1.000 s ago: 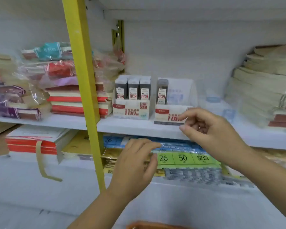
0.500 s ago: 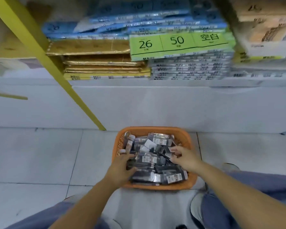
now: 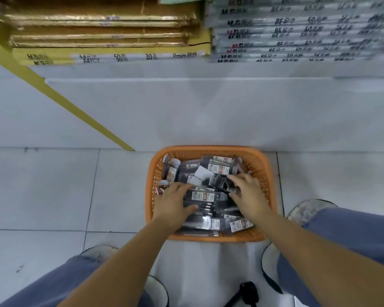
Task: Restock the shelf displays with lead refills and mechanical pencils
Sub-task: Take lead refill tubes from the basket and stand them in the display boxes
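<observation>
Yellow shelf post [image 3: 75, 111] up-left of the basket [image 3: 208, 150] | orange basket on floor tiles [image 3: 42, 191], heaped with lead refill packs [image 3: 220, 168] | left hand [image 3: 172, 202] in basket's left half, fingers spread loosely over packs, gripping nothing | right hand [image 3: 248, 196] in basket's right half, thumb and fingers pinching a dark pack [image 3: 222, 185]

Bright, cool, diffuse light; only faint shadows on the floor tiles [image 3: 42, 191] near the orange basket [image 3: 208, 150]; motion blur smears the stacked packs [image 3: 297, 29] at the top; wide-angle distortion bends the frame edges.
</observation>
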`<action>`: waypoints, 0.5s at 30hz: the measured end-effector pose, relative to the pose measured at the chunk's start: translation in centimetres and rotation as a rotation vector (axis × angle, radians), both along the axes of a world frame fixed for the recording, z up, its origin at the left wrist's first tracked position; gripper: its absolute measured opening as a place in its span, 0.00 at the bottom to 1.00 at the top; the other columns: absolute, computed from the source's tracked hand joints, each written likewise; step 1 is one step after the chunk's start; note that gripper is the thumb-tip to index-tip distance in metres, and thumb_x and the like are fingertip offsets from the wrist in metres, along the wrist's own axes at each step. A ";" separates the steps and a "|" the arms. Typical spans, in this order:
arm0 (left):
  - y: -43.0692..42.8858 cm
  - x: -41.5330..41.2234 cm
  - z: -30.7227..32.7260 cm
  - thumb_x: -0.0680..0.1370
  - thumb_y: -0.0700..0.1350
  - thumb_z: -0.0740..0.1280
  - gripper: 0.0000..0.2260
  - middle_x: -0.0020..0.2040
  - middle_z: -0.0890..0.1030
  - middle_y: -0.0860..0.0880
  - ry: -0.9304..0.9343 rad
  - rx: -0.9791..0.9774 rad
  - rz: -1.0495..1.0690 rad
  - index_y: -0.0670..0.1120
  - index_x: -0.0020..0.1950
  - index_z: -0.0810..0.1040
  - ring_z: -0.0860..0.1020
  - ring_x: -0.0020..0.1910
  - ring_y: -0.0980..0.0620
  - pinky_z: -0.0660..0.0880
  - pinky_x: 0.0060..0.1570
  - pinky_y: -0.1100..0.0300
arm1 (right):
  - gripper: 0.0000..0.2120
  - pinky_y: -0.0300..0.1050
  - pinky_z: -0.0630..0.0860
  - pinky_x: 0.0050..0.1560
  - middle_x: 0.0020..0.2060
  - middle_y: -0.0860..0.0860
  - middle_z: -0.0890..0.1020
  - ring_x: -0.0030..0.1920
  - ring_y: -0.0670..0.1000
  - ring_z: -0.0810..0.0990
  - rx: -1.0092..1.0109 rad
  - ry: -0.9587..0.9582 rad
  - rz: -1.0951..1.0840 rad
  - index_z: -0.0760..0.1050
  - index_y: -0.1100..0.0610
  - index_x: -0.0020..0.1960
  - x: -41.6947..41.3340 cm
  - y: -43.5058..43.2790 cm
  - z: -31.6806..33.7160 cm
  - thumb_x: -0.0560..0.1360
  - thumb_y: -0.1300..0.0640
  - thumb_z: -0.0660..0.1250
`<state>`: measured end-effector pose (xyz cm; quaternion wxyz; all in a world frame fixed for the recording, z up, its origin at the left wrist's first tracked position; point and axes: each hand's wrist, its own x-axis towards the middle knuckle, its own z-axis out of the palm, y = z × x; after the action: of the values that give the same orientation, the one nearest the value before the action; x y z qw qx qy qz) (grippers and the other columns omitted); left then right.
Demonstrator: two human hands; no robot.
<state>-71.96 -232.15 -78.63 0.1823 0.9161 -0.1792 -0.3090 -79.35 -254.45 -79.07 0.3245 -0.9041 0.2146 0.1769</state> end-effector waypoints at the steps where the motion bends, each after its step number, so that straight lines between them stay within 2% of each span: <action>1: -0.1 0.2 -0.1 0.77 0.58 0.70 0.26 0.72 0.69 0.55 -0.001 0.019 0.002 0.61 0.73 0.67 0.69 0.70 0.53 0.62 0.70 0.49 | 0.26 0.50 0.60 0.72 0.70 0.50 0.69 0.69 0.52 0.62 -0.002 -0.006 0.011 0.65 0.47 0.74 0.1 -0.2 0.0 0.78 0.58 0.66; 4: -0.1 0.6 -0.4 0.76 0.61 0.69 0.24 0.70 0.72 0.55 0.011 0.048 0.003 0.63 0.70 0.69 0.73 0.66 0.53 0.64 0.67 0.50 | 0.25 0.48 0.61 0.70 0.68 0.51 0.72 0.68 0.53 0.64 -0.011 0.000 0.038 0.68 0.49 0.72 0.4 -0.6 0.0 0.77 0.57 0.68; 9: 0.1 0.4 -0.2 0.74 0.61 0.71 0.20 0.65 0.75 0.57 0.002 0.016 0.039 0.62 0.65 0.72 0.77 0.59 0.56 0.70 0.64 0.52 | 0.24 0.49 0.64 0.67 0.68 0.49 0.73 0.68 0.54 0.67 -0.115 0.049 0.115 0.72 0.47 0.67 0.7 -0.7 0.2 0.73 0.46 0.71; 13: 0.6 0.3 0.0 0.71 0.63 0.73 0.28 0.67 0.75 0.57 -0.019 0.056 -0.024 0.61 0.69 0.69 0.75 0.63 0.54 0.72 0.63 0.53 | 0.25 0.47 0.65 0.69 0.74 0.51 0.66 0.70 0.54 0.67 0.001 0.075 0.051 0.72 0.49 0.68 0.8 -0.3 0.3 0.72 0.48 0.73; 15: 0.8 0.3 0.1 0.70 0.62 0.75 0.33 0.67 0.76 0.57 -0.016 0.100 -0.076 0.61 0.71 0.66 0.75 0.64 0.53 0.72 0.63 0.53 | 0.27 0.49 0.67 0.69 0.73 0.51 0.67 0.69 0.54 0.68 0.019 0.096 0.042 0.71 0.50 0.68 0.8 -0.3 0.3 0.72 0.47 0.73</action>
<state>-71.66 -231.32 -78.49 0.1227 0.9191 -0.1996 -0.3168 -78.58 -254.72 -78.78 0.3187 -0.8956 0.2095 0.2290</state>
